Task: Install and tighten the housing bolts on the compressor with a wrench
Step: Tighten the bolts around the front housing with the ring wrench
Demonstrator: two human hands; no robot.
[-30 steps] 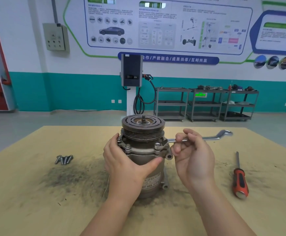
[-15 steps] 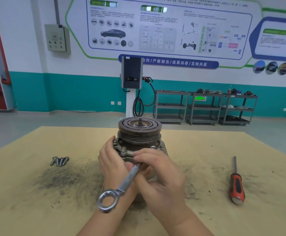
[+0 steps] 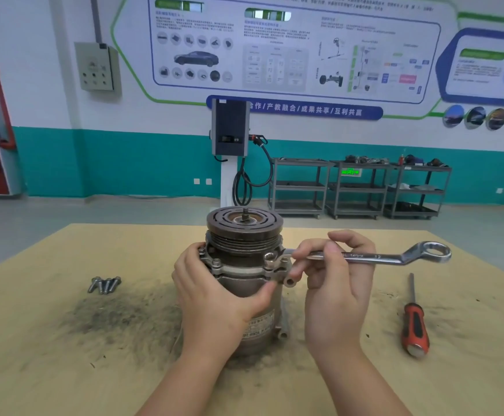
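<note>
Two hands are at work on the compressor (image 3: 244, 283), which stands upright on the tan table (image 3: 49, 340) with its grooved pulley on top. Your left hand (image 3: 214, 298) wraps the left side of the compressor's housing, fingers curled round the back and the thumb pressed across its front. Your right hand (image 3: 334, 283), just right of the compressor, pinches the shank of the wrench (image 3: 364, 256) between curled fingers and thumb. The wrench lies level, its near end set on a bolt at the compressor's right flange, its free ring end pointing away to the right. Four loose bolts (image 3: 104, 285) lie in a cluster well to the compressor's left. A red-handled screwdriver (image 3: 414, 325) lies on the table to the compressor's right, beyond your right hand.
</note>
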